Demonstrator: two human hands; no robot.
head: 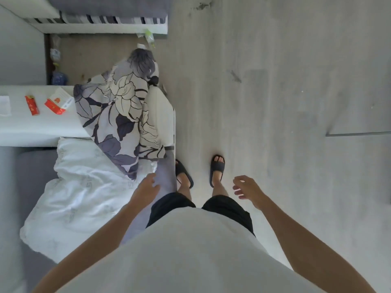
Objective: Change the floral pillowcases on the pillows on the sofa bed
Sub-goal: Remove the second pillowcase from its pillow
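Left hand: your left hand hangs at lower centre, fingers loose, grasping nothing; it hovers over the grey sofa bed edge, just beside the pillow corner. You cannot tell whether the fingertips touch the fabric.
Right hand: your right hand is released too, fingers loosely curled over the floor, right of centre, holding nothing.
Floral case: the floral pillowcase lies crumpled at centre left, draped over the white table edge and the upper corner of the pillow.
Pillow: the bare white pillow lies at lower left on the sofa bed; its faint grey print is too blurred to read.
Hidden: your shirt fills the bottom of the frame and covers your body down to the black shorts; the sofa bed is cut off at the left edge.
Feet: both slippers show at centre; the left one is partly behind the sofa bed corner.
Writing: two red packs and a white card sit on the table at the left; their printing is not legible.
Hard to make out: a blue patterned jar and a green-capped bottle stand in the dim gap at upper left, blurred.
Top edge: a striped blanket is cut off there.
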